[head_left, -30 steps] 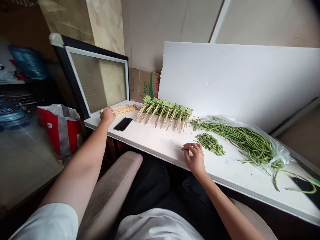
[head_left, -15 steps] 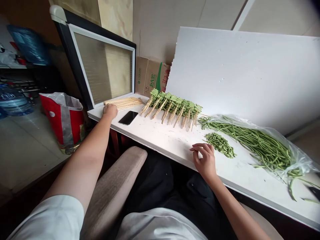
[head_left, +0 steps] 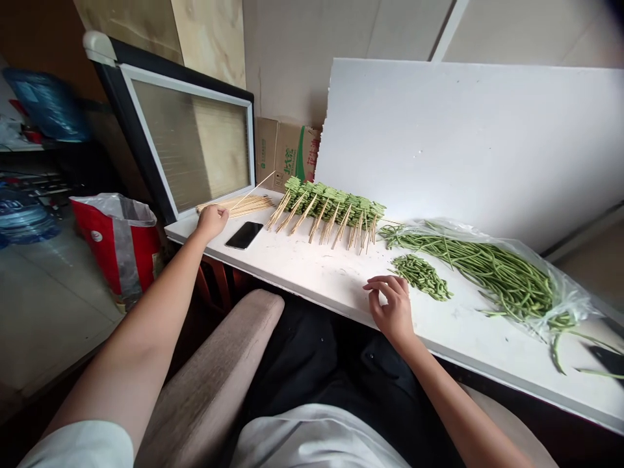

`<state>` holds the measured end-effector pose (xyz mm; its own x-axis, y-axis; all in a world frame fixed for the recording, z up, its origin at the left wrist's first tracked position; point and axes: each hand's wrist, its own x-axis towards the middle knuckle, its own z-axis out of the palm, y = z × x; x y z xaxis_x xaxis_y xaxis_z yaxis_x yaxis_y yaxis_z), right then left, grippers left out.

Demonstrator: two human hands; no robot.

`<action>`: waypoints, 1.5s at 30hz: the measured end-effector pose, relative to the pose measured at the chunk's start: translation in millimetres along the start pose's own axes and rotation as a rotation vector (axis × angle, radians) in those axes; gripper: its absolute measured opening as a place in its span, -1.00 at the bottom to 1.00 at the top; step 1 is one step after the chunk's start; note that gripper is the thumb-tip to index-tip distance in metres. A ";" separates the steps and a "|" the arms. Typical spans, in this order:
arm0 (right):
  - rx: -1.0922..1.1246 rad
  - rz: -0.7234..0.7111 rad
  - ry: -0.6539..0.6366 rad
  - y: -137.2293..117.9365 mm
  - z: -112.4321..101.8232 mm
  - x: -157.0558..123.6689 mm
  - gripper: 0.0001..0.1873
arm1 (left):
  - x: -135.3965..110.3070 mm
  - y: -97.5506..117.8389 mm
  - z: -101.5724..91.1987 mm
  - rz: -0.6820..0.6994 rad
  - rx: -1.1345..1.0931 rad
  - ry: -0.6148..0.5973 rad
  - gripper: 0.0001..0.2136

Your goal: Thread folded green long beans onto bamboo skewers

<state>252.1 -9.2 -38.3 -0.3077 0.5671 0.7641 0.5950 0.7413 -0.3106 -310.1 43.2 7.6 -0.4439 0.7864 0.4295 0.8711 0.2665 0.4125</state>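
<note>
My left hand rests on a bundle of thin bamboo skewers at the far end of the white table. One long skewer rises diagonally from its fingers. My right hand hovers over the table with its fingers loosely curled, holding nothing I can see. Just beyond it lies a small heap of cut green beans. A row of skewers threaded with bean pieces stands farther back. Long green beans spread from a clear plastic bag on the right.
A black smartphone lies on the table near my left hand. Behind the table lean a white foam board and a cardboard box. A glass-topped freezer stands at left, above a red bag on the floor.
A single skewer now stands out from the bundle at my left hand. My right hand has shifted slightly, and the whole view has moved a little.
</note>
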 end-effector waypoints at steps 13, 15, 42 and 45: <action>0.742 0.509 -0.108 -24.5 -44.4 42.5 -0.36 | -144.9 230.7 -7.8 0.833 -0.477 -0.186 -0.84; 0.794 0.528 0.000 -20.9 -54.4 47.9 -0.36 | -162.3 253.1 -1.0 0.893 -0.490 -0.253 -0.85; 0.165 0.326 -0.249 60.2 -91.4 40.3 -0.79 | -166.3 279.8 -2.7 0.520 -0.632 -0.392 -0.79; 0.015 0.288 -0.316 86.1 -85.9 30.6 -0.77 | -159.5 274.7 -8.9 0.508 -0.631 -0.397 -0.77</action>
<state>357.8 41.1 6.9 -0.3445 0.8322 0.4345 0.6800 0.5403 -0.4956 -1.8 -13.9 59.6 0.1703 0.8918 0.4192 0.6135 -0.4289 0.6631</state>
